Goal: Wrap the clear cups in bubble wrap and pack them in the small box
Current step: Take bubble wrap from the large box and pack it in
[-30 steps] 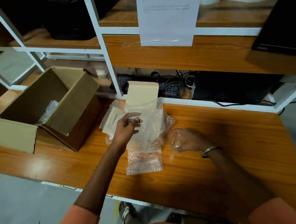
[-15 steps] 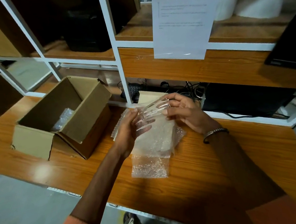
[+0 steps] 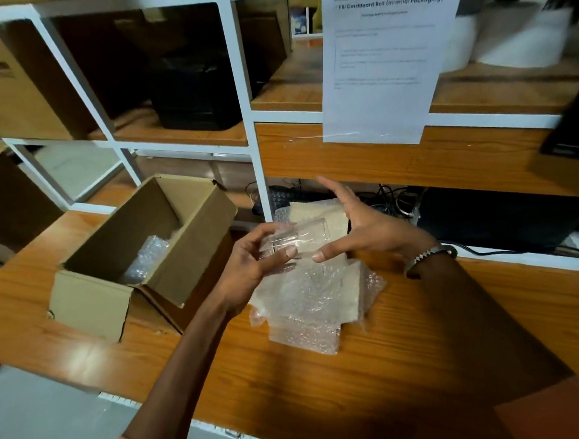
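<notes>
Head view takes in the wooden surface (image 3: 440, 329), and everything on it is best placed from the small box (image 3: 147, 248), which stands open at the left of the surface with one bubble-wrapped bundle (image 3: 148, 258) already lying inside. Just right of the box, and lower on the surface, lies a loose pile of bubble wrap (image 3: 307, 306) with pale paper sheets mixed in. Above that pile, and level with the box's near right corner, a clear cup (image 3: 298, 239) is held in the air on its side, its long axis running roughly left to right, the wider rim pointing away from the box. The left hand (image 3: 250, 259), the one nearer the box, has its grip closed around the cup's left end, thumb below and fingers curled over the top. The right hand (image 3: 359, 225) is mostly spread, its palm facing the cup's rim end and only the thumb and perhaps a fingertip touching there; it steadies rather than clasps. My judgement is that the coming move turns on this: the cup must go straight down onto the wrap beneath, lying across the sheet so it can be rolled, before travelling left into the box.
</notes>
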A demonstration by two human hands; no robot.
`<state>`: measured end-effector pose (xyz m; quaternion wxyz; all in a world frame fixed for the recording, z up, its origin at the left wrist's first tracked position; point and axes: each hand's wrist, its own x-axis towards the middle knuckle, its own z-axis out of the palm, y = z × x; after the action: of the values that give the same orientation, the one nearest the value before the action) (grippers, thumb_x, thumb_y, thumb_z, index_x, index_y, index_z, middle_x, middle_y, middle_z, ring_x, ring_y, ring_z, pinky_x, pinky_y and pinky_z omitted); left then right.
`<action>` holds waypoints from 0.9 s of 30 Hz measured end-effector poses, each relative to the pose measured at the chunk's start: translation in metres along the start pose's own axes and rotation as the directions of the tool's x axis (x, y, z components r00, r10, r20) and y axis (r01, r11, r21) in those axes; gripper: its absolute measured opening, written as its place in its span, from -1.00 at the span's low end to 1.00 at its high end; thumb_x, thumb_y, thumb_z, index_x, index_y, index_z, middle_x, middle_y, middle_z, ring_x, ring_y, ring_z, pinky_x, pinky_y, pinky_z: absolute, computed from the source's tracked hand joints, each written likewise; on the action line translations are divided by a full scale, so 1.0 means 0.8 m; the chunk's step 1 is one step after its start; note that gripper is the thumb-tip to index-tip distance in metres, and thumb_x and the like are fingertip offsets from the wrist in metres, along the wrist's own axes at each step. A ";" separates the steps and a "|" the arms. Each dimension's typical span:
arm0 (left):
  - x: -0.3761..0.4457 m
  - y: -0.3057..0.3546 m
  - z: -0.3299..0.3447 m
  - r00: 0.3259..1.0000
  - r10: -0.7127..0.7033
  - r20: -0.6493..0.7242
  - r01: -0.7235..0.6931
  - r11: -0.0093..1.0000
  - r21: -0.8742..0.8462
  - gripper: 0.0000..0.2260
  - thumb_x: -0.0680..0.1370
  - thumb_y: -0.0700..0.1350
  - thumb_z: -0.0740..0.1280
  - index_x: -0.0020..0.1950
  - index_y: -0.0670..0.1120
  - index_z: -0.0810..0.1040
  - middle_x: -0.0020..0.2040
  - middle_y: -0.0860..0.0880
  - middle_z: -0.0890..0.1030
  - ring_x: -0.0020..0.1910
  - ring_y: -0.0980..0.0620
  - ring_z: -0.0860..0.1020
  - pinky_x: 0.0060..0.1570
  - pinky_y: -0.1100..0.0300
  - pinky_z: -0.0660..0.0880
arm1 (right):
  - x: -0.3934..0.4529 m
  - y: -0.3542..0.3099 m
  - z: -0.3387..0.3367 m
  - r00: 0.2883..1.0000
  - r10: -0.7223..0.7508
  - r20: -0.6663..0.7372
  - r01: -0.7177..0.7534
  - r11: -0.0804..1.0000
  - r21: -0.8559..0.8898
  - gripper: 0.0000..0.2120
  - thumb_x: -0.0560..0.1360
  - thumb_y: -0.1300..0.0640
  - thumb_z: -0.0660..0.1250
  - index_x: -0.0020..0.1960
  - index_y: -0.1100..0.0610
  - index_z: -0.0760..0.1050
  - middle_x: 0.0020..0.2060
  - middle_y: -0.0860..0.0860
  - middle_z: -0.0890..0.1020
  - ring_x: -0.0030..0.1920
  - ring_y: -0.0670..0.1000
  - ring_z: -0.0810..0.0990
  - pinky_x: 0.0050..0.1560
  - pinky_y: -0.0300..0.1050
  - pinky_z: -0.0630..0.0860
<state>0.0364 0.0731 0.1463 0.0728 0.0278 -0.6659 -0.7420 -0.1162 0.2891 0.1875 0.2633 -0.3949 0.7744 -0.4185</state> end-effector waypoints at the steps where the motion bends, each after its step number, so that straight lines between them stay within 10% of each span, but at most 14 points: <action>1: 0.001 0.002 -0.003 1.000 0.005 0.011 -0.005 1.000 -0.002 -0.61 0.55 -0.13 0.56 0.36 -0.02 0.63 0.34 -0.12 0.65 0.30 -0.17 0.64 0.17 -0.01 0.67 | 0.004 -0.005 -0.004 0.999 0.004 0.048 -0.002 1.000 -0.029 0.12 0.16 -0.32 0.72 0.52 -0.56 0.13 0.65 -0.27 0.16 0.60 -0.07 0.19 0.53 0.11 0.27; 4: 0.003 0.009 -0.011 1.000 0.026 0.008 -0.026 0.999 -0.022 -0.59 0.53 -0.20 0.56 0.36 -0.04 0.63 0.33 -0.14 0.67 0.30 -0.18 0.66 0.16 -0.01 0.68 | 0.014 -0.016 -0.012 0.994 -0.012 0.105 0.016 0.999 -0.040 -0.22 0.26 -0.29 0.69 0.41 -0.38 0.44 0.33 -0.35 0.56 0.32 -0.25 0.54 0.34 -0.02 0.49; 11: 0.009 0.013 -0.020 0.997 -0.018 -0.074 0.016 0.999 -0.028 -0.50 0.46 -0.20 0.57 0.37 -0.16 0.56 0.30 -0.18 0.68 0.27 -0.27 0.66 0.12 -0.08 0.71 | 0.025 -0.011 0.011 0.984 -0.161 -0.073 0.162 0.987 -0.002 -0.47 0.42 -0.05 0.66 0.34 -0.17 0.58 0.19 -0.26 0.67 0.17 -0.19 0.66 0.14 -0.24 0.55; 19: 0.025 0.016 -0.056 0.947 -0.311 0.087 0.323 0.913 -0.251 -0.18 0.59 0.48 0.16 0.54 -0.18 0.45 0.43 -0.33 0.57 0.41 -0.40 0.55 0.43 -0.32 0.46 | 0.032 -0.004 0.024 0.963 -0.242 -0.121 0.237 0.970 -0.059 -0.51 0.38 -0.03 0.69 0.25 -0.30 0.66 0.23 -0.23 0.59 0.25 -0.15 0.60 0.25 -0.31 0.54; 27: 0.046 0.018 -0.050 0.928 -0.302 0.217 0.320 0.946 -0.052 -0.61 0.56 -0.06 0.56 0.36 -0.10 0.66 0.25 -0.21 0.70 0.09 -0.13 0.73 0.06 0.01 0.69 | 0.023 -0.002 0.020 0.965 -0.223 -0.136 0.229 0.973 0.025 -0.53 0.38 0.06 0.70 0.25 -0.17 0.69 0.23 -0.16 0.62 0.25 -0.11 0.63 0.27 -0.26 0.54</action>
<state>0.0064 0.0267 0.1579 -0.1141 0.0528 -0.6244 -0.7710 -0.1142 0.2665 0.1790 0.1698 -0.4465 0.7315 -0.4865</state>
